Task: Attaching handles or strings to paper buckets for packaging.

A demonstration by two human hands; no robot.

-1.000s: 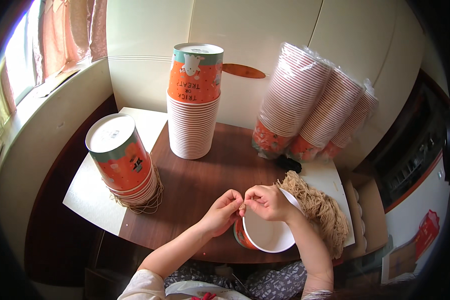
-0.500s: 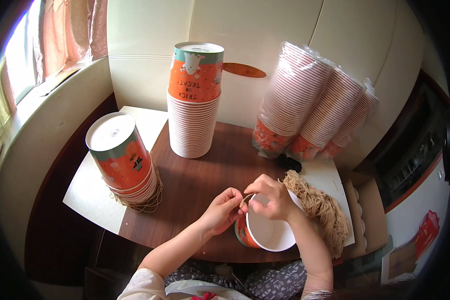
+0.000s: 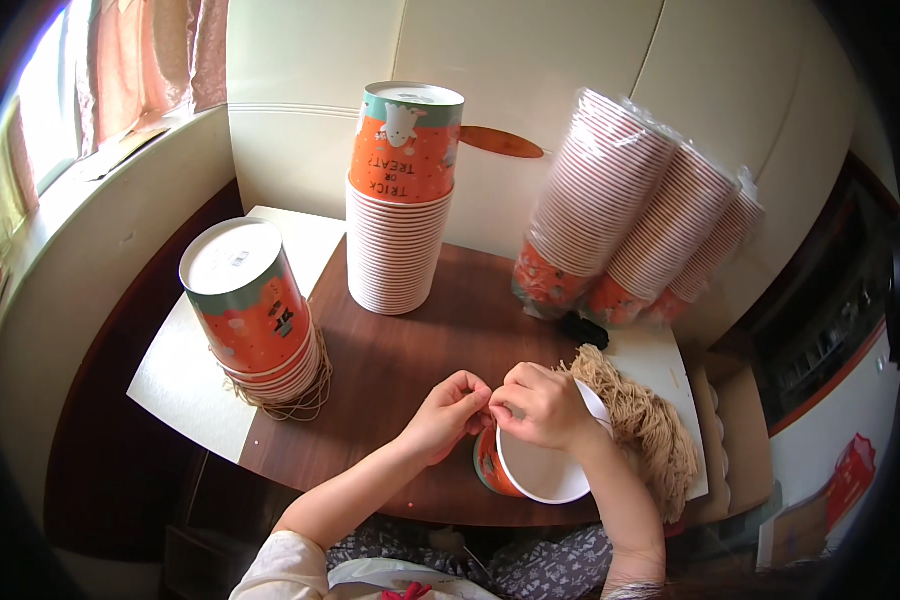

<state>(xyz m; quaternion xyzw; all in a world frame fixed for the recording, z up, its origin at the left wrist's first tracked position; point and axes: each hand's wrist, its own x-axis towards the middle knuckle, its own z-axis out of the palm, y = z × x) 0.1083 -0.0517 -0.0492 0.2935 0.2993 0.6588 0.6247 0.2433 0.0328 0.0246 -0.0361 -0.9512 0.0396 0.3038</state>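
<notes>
A paper bucket (image 3: 555, 475), orange and green outside and white inside, tilts its mouth toward me near the table's front edge. At its rim, my left hand (image 3: 448, 415) and my right hand (image 3: 540, 405) meet with fingertips pinched together. Both are closed on a thin tan cord, now mostly hidden by the fingers. My right hand covers part of the bucket's mouth. Just right of the bucket lies a thick bundle of tan cords (image 3: 645, 420). A short upside-down stack of like buckets (image 3: 250, 320) stands at the left, loops of cord (image 3: 305, 405) round its foot.
A tall upside-down bucket stack (image 3: 400, 240) rises at the back of the brown table (image 3: 360, 390). Several plastic-wrapped stacks (image 3: 610, 190) lean at the back right, with a small black object (image 3: 582, 330) before them. An open cardboard box (image 3: 745, 430) stands beyond the right edge.
My right fingers have come down and closed against my left fingertips. The cord loop that showed between them is now hidden. The whole view has shifted slightly.
</notes>
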